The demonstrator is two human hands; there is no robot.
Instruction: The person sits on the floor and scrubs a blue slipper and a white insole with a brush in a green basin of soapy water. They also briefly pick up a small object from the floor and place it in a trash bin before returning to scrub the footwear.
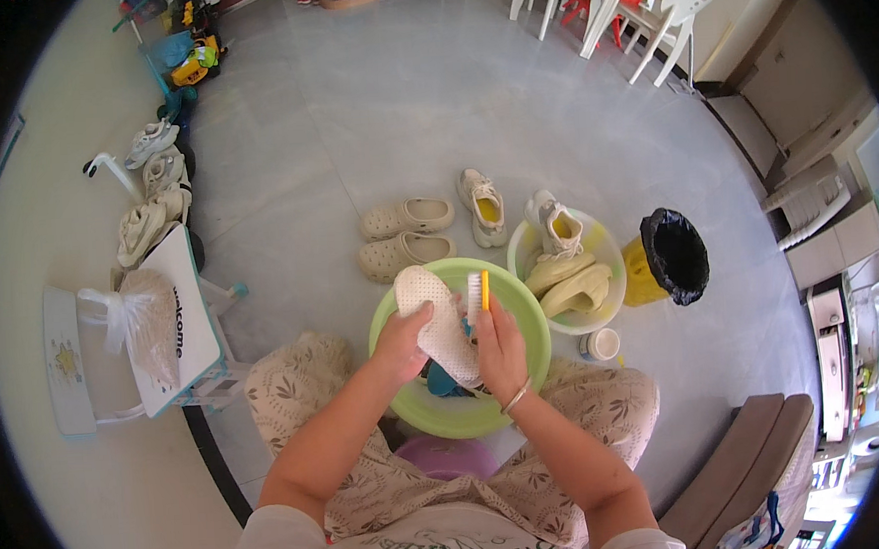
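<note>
My left hand [406, 345] grips a cream slipper or shoe sole [434, 319] with a dotted surface, tilted above a light green basin [536, 377]. In my right hand [501, 349] is a scrubbing brush with a yellow back [485, 291] and white bristles [474, 296]. The bristles point left, beside the dotted surface and apparently apart from it. The right fingers hide the brush's lower part. Below the hands, a blue item [440, 379] and darker things lie in the basin, mostly covered by the sole. The basin stands between my knees.
Beige clogs [407, 216] and a sneaker [483, 209] stand beyond the basin. Right of it, a pale tub [619, 295] holds a sneaker and yellowish slippers. A small white jar [602, 344] and a yellow bin with a black liner [644, 271] are nearby. At left stands a small table [196, 324].
</note>
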